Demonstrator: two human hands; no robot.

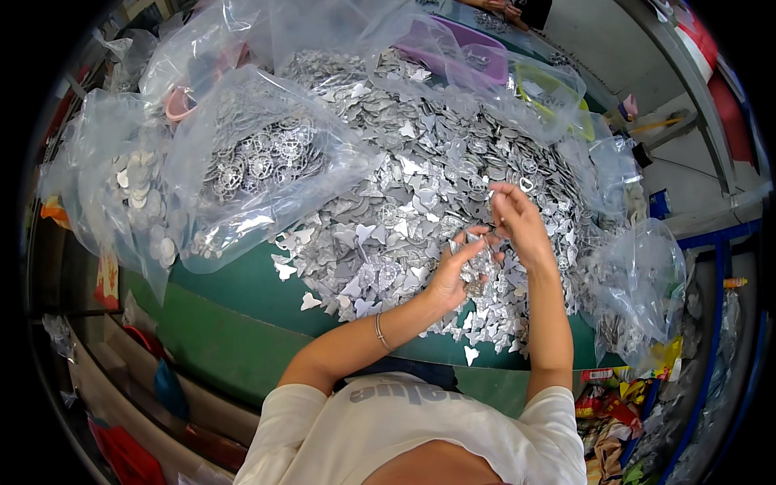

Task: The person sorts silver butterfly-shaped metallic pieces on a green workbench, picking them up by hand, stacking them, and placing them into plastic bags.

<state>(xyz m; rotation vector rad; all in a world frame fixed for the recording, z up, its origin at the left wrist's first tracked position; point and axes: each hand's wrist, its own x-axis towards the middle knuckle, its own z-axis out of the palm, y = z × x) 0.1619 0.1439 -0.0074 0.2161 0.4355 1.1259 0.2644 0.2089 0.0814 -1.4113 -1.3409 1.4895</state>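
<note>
A broad heap of small flat silver metal pieces [420, 202], many shaped like butterflies, spreads over the green table [234, 279]. Above its near right part, my left hand [447, 279] is closed around a small bunch of silver metal pieces [479, 271]. My right hand [525, 230] is just right of and beyond it, fingertips bent together in a pinch; whatever is between them is too small to make out. A few loose butterfly pieces [471, 354] lie near the table's front edge.
Transparent bags hold openwork round pieces [260, 162] and plain discs [141, 182] at the left. Another plastic bag [643, 275] stands at the right. A purple basin [485, 61] and green basin [558, 85] sit behind the heap. Another person's hands [505, 10] show at the far edge.
</note>
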